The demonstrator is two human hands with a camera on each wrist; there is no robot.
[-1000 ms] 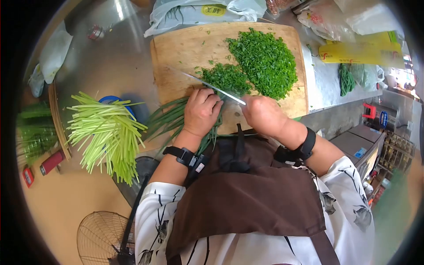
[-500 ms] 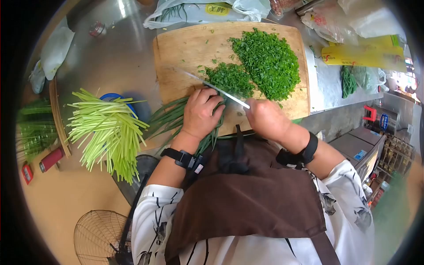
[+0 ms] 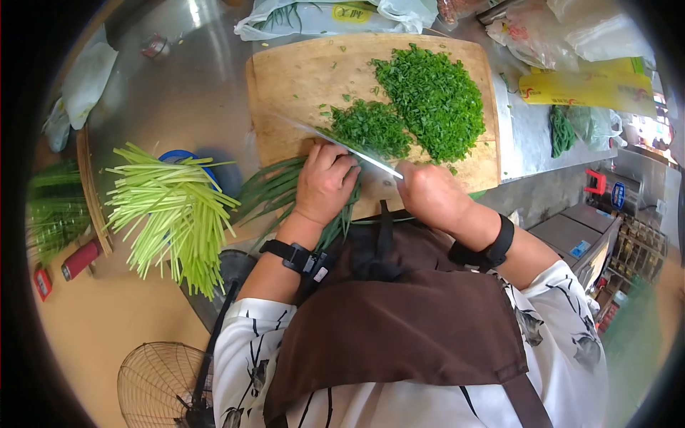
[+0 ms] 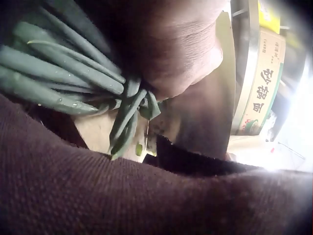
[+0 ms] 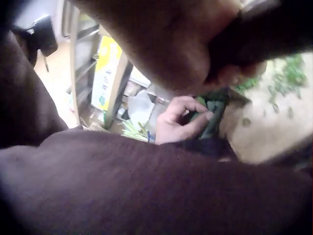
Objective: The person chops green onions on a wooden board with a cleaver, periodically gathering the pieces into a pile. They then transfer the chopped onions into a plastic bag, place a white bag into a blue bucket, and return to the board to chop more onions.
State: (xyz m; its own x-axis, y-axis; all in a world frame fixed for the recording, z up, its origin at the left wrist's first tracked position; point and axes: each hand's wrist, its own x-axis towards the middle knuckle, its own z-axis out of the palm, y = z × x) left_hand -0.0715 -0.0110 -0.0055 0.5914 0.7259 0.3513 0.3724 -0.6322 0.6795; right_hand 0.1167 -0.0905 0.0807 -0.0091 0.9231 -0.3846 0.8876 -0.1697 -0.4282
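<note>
My left hand [image 3: 325, 184] grips a bunch of long green scallions [image 3: 275, 180] near the front of the wooden cutting board [image 3: 289, 78]. In the left wrist view the scallion leaves [image 4: 63, 68] fan out beside the hand, some folded over. My right hand [image 3: 435, 192] holds a knife [image 3: 367, 157] by its handle, which the fist hides in the head view. The blade slants across the board right at the left fingertips and looks blurred toward its tip. Beyond the blade lies a small heap of chopped scallion [image 3: 371, 128], beside a larger heap [image 3: 435, 100].
Pale green stalks [image 3: 171, 221] lie over a blue-rimmed container [image 3: 178, 155] left of the board. A white plastic bag [image 3: 399, 16] sits behind the board. Yellow packaging [image 3: 585, 93] and bundled greens [image 3: 562, 132] are at the right. A wire fan [image 3: 160, 385] stands low at the left.
The knife blade has shifted slightly against the scallions, its tip blurred. The left hand keeps its grip in nearly the same spot. The view has drifted a little.
</note>
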